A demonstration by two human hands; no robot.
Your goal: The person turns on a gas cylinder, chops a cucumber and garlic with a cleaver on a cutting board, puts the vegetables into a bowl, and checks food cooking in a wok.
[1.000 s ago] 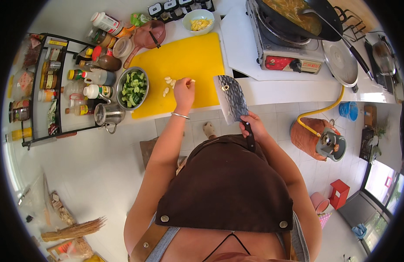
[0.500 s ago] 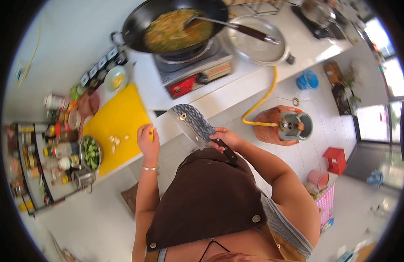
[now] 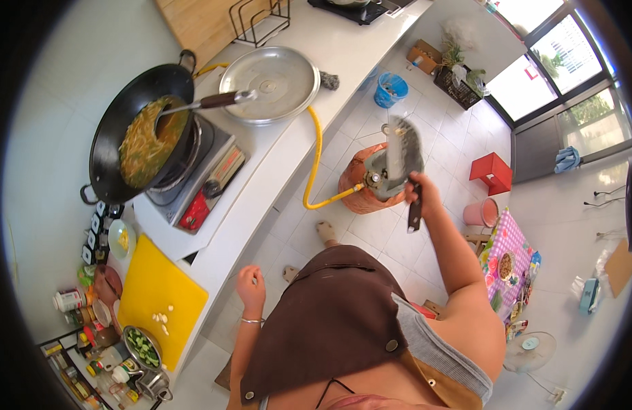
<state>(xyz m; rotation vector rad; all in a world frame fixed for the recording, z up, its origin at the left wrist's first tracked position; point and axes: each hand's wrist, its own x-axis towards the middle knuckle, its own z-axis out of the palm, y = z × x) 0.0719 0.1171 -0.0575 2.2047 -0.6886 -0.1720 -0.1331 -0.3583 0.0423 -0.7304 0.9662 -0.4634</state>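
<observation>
My right hand (image 3: 425, 195) grips the dark handle of a cleaver (image 3: 402, 152), its broad blade pointing up and away, seen above the gas cylinder. Off the counter's front edge, my left hand (image 3: 251, 287) is curled closed; whatever may be inside the fingers is hidden. A yellow cutting board (image 3: 152, 287) lies on the counter to its left, with several pale peeled garlic cloves (image 3: 162, 321) on it. Beside the board's near end stands a metal bowl of cut green vegetables (image 3: 143, 346).
A black wok (image 3: 141, 123) with noodle-like food and a ladle (image 3: 217, 101) sits on a portable stove (image 3: 199, 184). Behind it lies a round metal lid (image 3: 269, 82). A yellow hose (image 3: 316, 160) runs down to a gas cylinder (image 3: 374, 181) on the floor. Bottles and jars crowd the left.
My view has turned rightward. My right hand has carried the cleaver out to the right, away from the counter. The left hand has come back from the cutting board's edge.
</observation>
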